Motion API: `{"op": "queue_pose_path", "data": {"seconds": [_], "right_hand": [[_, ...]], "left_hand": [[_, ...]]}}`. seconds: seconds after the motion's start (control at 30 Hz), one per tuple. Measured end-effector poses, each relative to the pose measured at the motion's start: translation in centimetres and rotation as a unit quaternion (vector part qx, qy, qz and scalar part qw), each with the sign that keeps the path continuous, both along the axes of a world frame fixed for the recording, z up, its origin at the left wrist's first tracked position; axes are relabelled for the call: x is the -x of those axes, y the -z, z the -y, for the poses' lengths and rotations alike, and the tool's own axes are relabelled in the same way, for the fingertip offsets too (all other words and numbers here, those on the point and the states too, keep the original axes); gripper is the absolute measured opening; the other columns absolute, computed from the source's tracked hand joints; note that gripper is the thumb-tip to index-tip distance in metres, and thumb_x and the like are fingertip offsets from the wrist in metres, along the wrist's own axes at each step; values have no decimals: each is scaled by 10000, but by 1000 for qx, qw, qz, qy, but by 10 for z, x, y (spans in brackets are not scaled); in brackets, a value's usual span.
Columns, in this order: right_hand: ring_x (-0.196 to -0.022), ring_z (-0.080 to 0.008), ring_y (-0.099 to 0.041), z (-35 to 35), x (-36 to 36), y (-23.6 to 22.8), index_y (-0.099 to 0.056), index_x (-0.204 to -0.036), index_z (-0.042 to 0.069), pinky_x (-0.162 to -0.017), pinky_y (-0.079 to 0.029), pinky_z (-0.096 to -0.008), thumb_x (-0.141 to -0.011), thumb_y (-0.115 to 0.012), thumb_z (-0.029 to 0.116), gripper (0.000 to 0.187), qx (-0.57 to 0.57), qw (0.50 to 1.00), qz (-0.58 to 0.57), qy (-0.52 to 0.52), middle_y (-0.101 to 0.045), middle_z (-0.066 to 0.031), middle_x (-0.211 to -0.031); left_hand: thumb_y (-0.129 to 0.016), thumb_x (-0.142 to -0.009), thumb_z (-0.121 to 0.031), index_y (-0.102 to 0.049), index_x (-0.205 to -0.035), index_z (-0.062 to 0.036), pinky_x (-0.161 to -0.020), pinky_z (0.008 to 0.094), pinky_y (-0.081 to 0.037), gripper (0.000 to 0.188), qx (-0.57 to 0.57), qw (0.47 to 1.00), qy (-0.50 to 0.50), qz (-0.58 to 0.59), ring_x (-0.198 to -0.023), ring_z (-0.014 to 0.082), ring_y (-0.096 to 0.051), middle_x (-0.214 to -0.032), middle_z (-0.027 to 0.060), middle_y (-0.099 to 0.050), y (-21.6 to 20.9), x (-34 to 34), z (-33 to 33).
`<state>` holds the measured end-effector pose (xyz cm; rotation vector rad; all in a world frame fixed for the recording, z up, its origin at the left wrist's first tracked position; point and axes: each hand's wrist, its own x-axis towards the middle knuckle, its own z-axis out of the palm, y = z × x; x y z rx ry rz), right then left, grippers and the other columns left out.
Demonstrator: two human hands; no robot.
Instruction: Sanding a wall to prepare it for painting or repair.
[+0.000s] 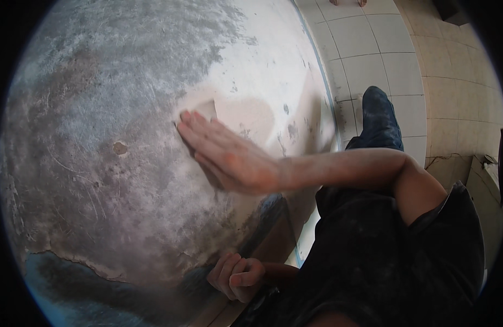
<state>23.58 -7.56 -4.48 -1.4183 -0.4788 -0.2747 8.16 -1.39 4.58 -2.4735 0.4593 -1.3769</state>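
My right hand lies flat, fingers together, pressing a tan sheet of sandpaper against a rough grey and white plastered wall. Only the sheet's upper corner shows past my fingertips; the rest is hidden under the hand. A paler, smoother patch spreads just right of the sheet. My left hand is curled into a loose fist low against the wall, holding nothing, with the thumb across the fingers.
The wall's lower part carries peeling blue paint. A small round dent sits left of my right hand. White floor tiles run along the wall's foot, where my dusty dark trouser leg and shoe stand.
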Motion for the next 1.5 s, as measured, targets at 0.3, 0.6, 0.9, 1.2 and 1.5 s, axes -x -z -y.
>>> {"op": "queue_pose_path", "data": {"seconds": [0.3, 0.6, 0.9, 1.2, 1.5], "right_hand": [[-1431, -387, -135, 12, 8, -5, -163, -1462, -74, -1179, -159, -481, -1000, -387, 171, 569, 20, 999, 1, -38, -120, -297, -1526], [-1409, -429, -184, 2, 3, 0, -184, -1444, -98, -1169, -192, -502, -1010, -302, 189, 534, 4, 1000, 17, -3, -162, -318, -1506], [-1408, -385, -240, 26, 28, 4, -267, -1434, -62, -1158, -246, -447, -985, -447, 186, 543, -12, 993, 66, -100, -238, -301, -1489], [-1101, -181, -584, 119, 11, 2, -476, -1310, -21, -951, -480, -315, -1017, -452, 340, 465, -288, 824, -392, -289, -579, -92, -1220], [-936, -173, -614, 151, 44, 20, -464, -1303, 13, -768, -521, -301, -1020, -444, 325, 422, -194, 809, -478, -282, -604, -81, -1050]], "left_hand": [[-291, -989, -136, -439, -473, -131, -451, 247, -421, 537, 6, 1000, -3, -6, -448, 148, -562, -474, 1, -524, 2, -5, 2], [-300, -992, -138, -436, -486, -120, -447, 247, -425, 524, 1, 1000, 11, -14, -453, 149, -558, -482, 16, -529, 3, -6, 1], [-336, -994, -139, -442, -490, -116, -442, 259, -421, 515, 10, 999, 10, 31, -444, 158, -555, -491, 14, -540, 1, -3, 6], [-447, -939, -120, -512, -533, -82, -448, 298, -437, 413, 111, 993, 38, 17, -458, 192, -578, -513, 41, -563, 2, -1, 8], [-464, -968, -296, -558, -1059, 42, -901, 367, -431, 363, 793, 547, 160, -217, -983, 230, -582, -1041, 147, -614, 128, -13, 72]]}}
